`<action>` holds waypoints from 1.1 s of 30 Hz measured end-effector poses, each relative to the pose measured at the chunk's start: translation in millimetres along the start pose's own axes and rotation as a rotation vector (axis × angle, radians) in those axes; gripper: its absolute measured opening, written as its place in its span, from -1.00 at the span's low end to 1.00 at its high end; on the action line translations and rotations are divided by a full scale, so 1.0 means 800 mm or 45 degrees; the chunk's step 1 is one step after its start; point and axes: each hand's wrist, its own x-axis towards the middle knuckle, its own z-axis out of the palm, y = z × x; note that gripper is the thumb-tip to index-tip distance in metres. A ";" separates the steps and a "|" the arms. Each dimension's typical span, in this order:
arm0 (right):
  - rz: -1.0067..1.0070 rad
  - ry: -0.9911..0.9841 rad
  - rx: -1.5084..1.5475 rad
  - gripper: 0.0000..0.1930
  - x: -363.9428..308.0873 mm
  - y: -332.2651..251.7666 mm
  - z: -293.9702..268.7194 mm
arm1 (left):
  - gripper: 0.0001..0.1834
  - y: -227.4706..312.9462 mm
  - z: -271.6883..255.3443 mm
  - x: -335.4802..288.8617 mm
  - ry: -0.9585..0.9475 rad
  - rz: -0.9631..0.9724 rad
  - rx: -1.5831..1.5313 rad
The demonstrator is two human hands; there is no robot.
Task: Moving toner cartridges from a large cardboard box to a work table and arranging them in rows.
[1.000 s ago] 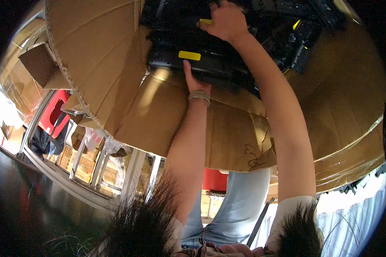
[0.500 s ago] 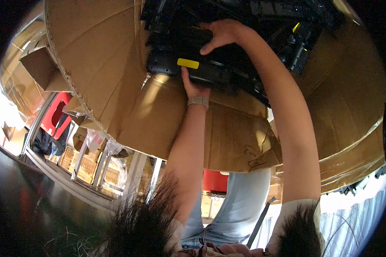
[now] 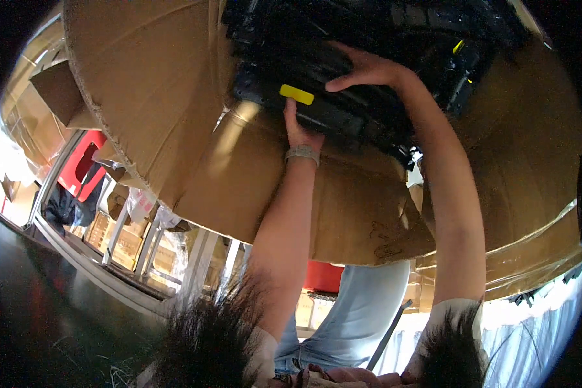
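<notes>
Inside a large open cardboard box point(image 3: 258, 187) lie several dark, black plastic parts, hard to tell apart in the shadow. My left hand point(image 3: 304, 129), with a pale watch on its wrist, grips the near edge of one long black plastic part point(image 3: 343, 123). Its thumb lies on top beside a yellow label point(image 3: 297, 95), while its other fingers are hidden underneath. Reaching in from the right, my right hand point(image 3: 372, 70) is over the same part, thumb and fingers spread apart. Whether its fingertips touch the plastic is hard to tell.
Near box walls stand between my body and the parts. To the left are a metal-framed rack point(image 3: 194, 265), a red plastic bin point(image 3: 84, 165), and cardboard cartons point(image 3: 113, 236). A small box flap point(image 3: 61, 97) sticks out at far left. Bluish curtain-like sheeting point(image 3: 524, 343) hangs at right.
The long black part with its yellow label has shifted slightly right and tilted a little, my left hand moving with it. My right hand has moved right and slightly nearer.
</notes>
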 end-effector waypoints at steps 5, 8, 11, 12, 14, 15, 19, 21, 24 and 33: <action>-0.003 0.009 -0.170 0.24 0.020 -0.022 0.005 | -0.31 0.007 0.007 0.006 -0.018 -0.027 -0.081; -0.081 -0.067 0.026 0.23 -0.013 -0.031 -0.005 | -0.27 0.009 0.004 -0.012 -0.051 -0.019 -0.033; -0.115 0.019 0.109 0.22 -0.039 -0.020 -0.002 | -0.26 0.011 0.003 -0.032 -0.152 -0.058 0.021; -0.111 0.030 0.106 0.22 -0.052 -0.016 -0.006 | -0.32 0.010 0.004 -0.040 -0.178 -0.069 0.052; -0.113 0.018 0.254 0.23 -0.085 -0.030 -0.011 | -0.36 0.014 0.008 -0.061 -0.184 -0.063 0.101; -0.117 0.032 0.253 0.23 -0.099 -0.035 -0.012 | -0.41 0.016 0.011 -0.070 -0.181 -0.059 0.145; -0.199 0.231 0.429 0.22 -0.168 -0.043 -0.006 | -0.49 0.042 0.033 -0.117 -0.117 -0.094 0.278; -0.243 0.326 0.521 0.22 -0.204 -0.043 -0.005 | -0.49 0.048 0.041 -0.126 -0.252 -0.094 0.347; -0.342 0.541 0.681 0.27 -0.251 -0.043 0.011 | -0.42 0.081 0.050 -0.136 -0.491 -0.058 0.481; -0.258 0.846 0.921 0.36 -0.326 -0.019 0.089 | -0.24 0.058 0.081 -0.191 -0.755 -0.260 1.086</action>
